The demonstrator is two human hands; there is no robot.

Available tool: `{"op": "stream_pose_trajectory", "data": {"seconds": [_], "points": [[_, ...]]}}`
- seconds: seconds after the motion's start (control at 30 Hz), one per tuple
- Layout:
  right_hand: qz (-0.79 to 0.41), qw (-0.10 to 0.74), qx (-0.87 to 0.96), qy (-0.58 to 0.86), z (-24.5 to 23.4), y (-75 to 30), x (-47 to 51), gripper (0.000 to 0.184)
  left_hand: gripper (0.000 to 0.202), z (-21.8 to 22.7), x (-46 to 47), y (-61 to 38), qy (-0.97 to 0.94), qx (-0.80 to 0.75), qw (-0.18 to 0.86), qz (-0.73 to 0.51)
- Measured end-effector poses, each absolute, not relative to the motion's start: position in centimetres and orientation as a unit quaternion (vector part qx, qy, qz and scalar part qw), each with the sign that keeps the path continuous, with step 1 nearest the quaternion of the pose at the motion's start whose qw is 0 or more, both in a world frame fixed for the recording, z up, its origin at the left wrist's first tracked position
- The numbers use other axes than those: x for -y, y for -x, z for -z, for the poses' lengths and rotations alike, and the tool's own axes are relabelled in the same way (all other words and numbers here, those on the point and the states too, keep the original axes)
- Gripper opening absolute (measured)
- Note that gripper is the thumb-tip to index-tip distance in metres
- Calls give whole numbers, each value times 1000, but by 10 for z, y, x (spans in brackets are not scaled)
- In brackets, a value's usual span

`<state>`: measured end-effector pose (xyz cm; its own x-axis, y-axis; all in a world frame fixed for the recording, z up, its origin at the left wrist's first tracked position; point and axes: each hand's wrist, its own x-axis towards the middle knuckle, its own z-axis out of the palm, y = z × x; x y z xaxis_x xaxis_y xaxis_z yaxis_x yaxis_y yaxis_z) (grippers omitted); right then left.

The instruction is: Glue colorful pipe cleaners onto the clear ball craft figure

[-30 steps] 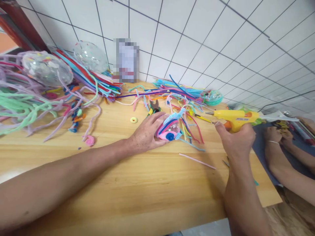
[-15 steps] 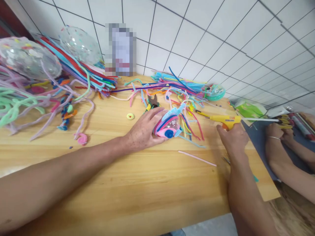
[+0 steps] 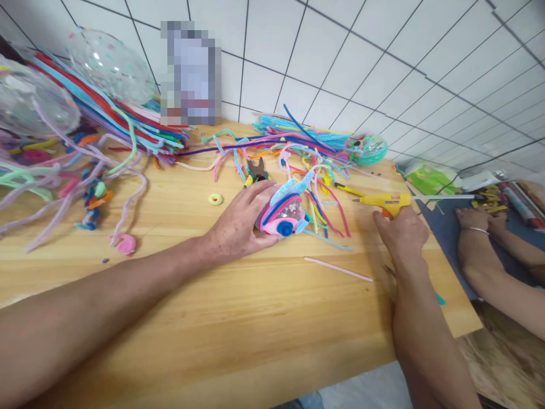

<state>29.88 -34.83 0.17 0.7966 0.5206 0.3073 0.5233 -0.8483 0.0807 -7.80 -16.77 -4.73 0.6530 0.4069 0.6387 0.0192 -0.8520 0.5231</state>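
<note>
My left hand (image 3: 238, 224) is wrapped round a clear ball decorated with pipe cleaners (image 3: 286, 213), in pink, dark blue and light blue, with a blue coil on a pink patch facing me. To the right, my right hand (image 3: 402, 233) grips a yellow hot glue gun (image 3: 385, 201) by its handle, its nozzle pointing left toward the ball but apart from it. A white glue stick (image 3: 443, 197) juts from the gun's back. Behind the ball lie pliers (image 3: 258, 170) with dark jaws, partly hidden by my left hand. A pale pink pipe cleaner (image 3: 338, 269) lies in front.
Bundles of coloured pipe cleaners (image 3: 306, 136) lie along the tiled wall. Two clear balls (image 3: 113, 65) stand at the back left. A small yellow ring (image 3: 215, 199) rests on the wooden table (image 3: 238, 318). At the right, another person's hands (image 3: 472, 224) are over a dark surface.
The view has shifted a little, so most things on the table sit further left and higher. Both hands keep their holds on the ball and the glue gun.
</note>
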Motion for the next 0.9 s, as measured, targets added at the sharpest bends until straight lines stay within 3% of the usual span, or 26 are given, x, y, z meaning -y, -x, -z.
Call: {"op": "stream_pose_trajectory", "data": {"seconds": [0.9], "points": [[197, -6, 276, 941, -12, -285, 347, 50, 86, 46, 170, 78, -872, -117, 245, -408]]}}
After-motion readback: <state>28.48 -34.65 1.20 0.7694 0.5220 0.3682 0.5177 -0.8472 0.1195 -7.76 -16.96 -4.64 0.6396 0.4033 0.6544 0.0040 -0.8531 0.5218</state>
